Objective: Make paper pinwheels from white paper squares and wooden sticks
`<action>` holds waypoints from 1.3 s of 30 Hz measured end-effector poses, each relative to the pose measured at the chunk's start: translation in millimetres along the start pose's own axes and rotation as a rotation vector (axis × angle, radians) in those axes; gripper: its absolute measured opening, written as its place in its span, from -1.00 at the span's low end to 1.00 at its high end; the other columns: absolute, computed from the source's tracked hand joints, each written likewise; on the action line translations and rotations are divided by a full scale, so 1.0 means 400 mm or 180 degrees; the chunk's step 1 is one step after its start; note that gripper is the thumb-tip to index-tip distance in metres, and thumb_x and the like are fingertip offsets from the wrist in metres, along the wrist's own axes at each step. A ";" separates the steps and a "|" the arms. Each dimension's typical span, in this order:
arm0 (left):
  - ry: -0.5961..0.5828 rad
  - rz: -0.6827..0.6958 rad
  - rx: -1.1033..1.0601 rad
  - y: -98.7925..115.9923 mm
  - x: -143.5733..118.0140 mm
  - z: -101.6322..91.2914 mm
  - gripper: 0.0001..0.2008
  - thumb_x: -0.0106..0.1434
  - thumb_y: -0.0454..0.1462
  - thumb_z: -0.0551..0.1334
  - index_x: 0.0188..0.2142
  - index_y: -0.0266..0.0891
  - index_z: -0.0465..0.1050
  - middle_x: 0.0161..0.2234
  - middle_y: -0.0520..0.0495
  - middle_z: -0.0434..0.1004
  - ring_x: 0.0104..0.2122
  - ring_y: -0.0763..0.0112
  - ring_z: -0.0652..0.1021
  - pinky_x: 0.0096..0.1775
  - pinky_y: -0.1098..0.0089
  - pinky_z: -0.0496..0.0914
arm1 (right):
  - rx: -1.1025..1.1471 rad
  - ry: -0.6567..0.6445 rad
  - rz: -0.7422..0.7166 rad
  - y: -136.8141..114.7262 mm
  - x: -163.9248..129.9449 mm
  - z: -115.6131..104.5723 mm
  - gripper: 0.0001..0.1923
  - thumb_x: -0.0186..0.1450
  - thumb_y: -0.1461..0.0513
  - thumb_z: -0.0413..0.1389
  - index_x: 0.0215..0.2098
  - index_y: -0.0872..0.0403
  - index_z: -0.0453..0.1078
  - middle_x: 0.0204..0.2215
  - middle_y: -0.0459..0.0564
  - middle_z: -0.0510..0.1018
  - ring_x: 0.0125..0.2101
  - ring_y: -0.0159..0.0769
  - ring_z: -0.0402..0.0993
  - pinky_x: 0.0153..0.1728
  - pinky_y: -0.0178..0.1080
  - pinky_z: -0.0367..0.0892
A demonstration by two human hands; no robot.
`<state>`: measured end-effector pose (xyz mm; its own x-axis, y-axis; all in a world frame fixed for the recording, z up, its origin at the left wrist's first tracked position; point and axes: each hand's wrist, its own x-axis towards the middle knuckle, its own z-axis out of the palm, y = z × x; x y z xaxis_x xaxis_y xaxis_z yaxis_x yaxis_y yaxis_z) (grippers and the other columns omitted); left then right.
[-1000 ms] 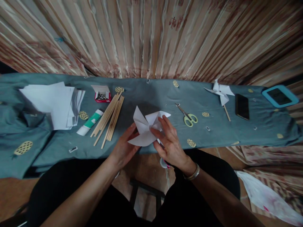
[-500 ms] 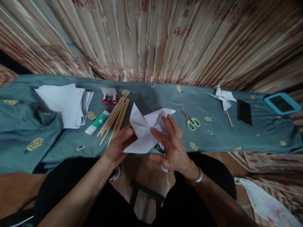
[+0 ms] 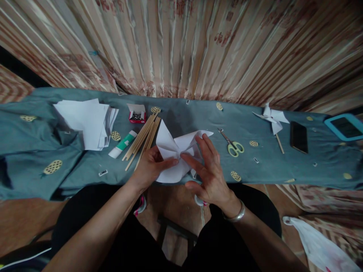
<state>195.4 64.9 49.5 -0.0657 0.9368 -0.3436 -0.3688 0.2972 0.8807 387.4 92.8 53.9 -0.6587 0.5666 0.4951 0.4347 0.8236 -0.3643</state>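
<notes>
A white paper pinwheel (image 3: 172, 149), partly folded, is held over the near edge of the blue-grey cloth (image 3: 198, 117). My left hand (image 3: 150, 168) grips its lower left side, thumb on top near the centre. My right hand (image 3: 208, 172) has its fingers spread, the fingertips pressing the folded points at the paper's centre. A silver bangle sits on my right wrist.
A bundle of wooden sticks (image 3: 143, 141), a glue tube (image 3: 122, 144), a red box of pins (image 3: 137, 114) and a stack of white paper (image 3: 87, 121) lie to the left. Green-handled scissors (image 3: 232, 143), a finished pinwheel (image 3: 272, 119), a phone (image 3: 298, 136) and a blue-cased tablet (image 3: 344, 126) lie right.
My left thumb has moved up onto the paper toward its centre. My right fingers have shifted over the centre folds. The camera view has drifted slightly left.
</notes>
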 end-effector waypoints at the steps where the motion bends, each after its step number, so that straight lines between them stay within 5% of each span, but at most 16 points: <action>1: 0.0033 0.0033 0.0004 -0.002 0.000 0.002 -0.60 -0.13 -0.20 0.51 -0.29 -0.26 0.52 -0.39 -0.04 0.65 -0.36 0.22 0.62 -0.32 0.33 0.48 | 0.0025 0.0003 0.0010 -0.001 0.001 0.000 -0.44 0.36 -0.11 -0.07 0.18 0.00 0.25 0.40 0.06 -0.13 0.37 0.17 -0.24 0.24 0.30 0.00; 6: 0.0108 0.0053 -0.0037 -0.008 -0.002 0.009 -0.60 -0.13 -0.20 0.50 -0.29 -0.27 0.52 -0.36 -0.06 0.65 -0.38 0.23 0.62 -0.33 0.32 0.47 | 0.0096 -0.0031 0.0158 0.001 0.003 -0.003 -0.44 0.34 -0.14 -0.05 0.14 -0.03 0.31 0.40 0.00 -0.10 0.36 0.20 -0.20 0.24 0.32 0.01; 12: -0.0299 -0.0175 -0.0370 0.004 -0.009 0.003 -0.49 -0.21 -0.19 0.52 -0.23 -0.27 0.50 -0.34 -0.10 0.65 -0.38 0.23 0.62 -0.36 0.36 0.47 | 0.0107 0.0024 0.0256 0.010 0.007 -0.019 -0.46 0.35 -0.14 -0.08 0.10 -0.03 0.36 0.39 -0.03 -0.07 0.36 0.18 -0.20 0.26 0.29 -0.01; 21: -0.0390 -0.0032 0.0022 0.033 0.007 -0.004 -0.73 -0.13 -0.29 0.48 -0.38 -0.26 0.56 -0.45 0.00 0.64 -0.44 0.30 0.60 -0.33 0.34 0.48 | -0.0059 -0.0023 0.0120 0.003 0.002 -0.013 -0.43 0.31 -0.17 -0.02 0.14 -0.06 0.33 0.39 -0.03 -0.05 0.35 0.24 -0.15 0.23 0.32 0.02; 28: -0.0171 0.0260 0.0535 0.026 0.020 -0.009 -0.72 -0.12 -0.24 0.48 -0.35 -0.27 0.61 -0.37 -0.08 0.67 -0.33 0.15 0.63 -0.28 0.26 0.52 | 0.0050 0.0050 -0.0042 0.001 0.007 -0.005 -0.43 0.38 -0.13 -0.14 0.14 0.02 0.34 0.40 0.01 -0.09 0.36 0.19 -0.19 0.26 0.28 0.00; 39: -0.0058 0.0363 0.0382 0.016 0.024 0.000 -0.73 -0.08 -0.31 0.45 -0.31 -0.30 0.60 -0.35 -0.07 0.68 -0.27 0.18 0.64 -0.17 0.24 0.52 | 0.0435 0.0095 0.0018 -0.004 0.013 -0.003 -0.42 0.40 -0.10 -0.17 0.10 0.09 0.38 0.39 0.06 -0.05 0.36 0.17 -0.19 0.27 0.29 -0.05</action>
<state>192.3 75.7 52.0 -0.0836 0.9686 -0.2341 -0.2464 0.2076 0.9467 383.9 94.6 58.0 -0.6371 0.5735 0.5150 0.3493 0.8105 -0.4702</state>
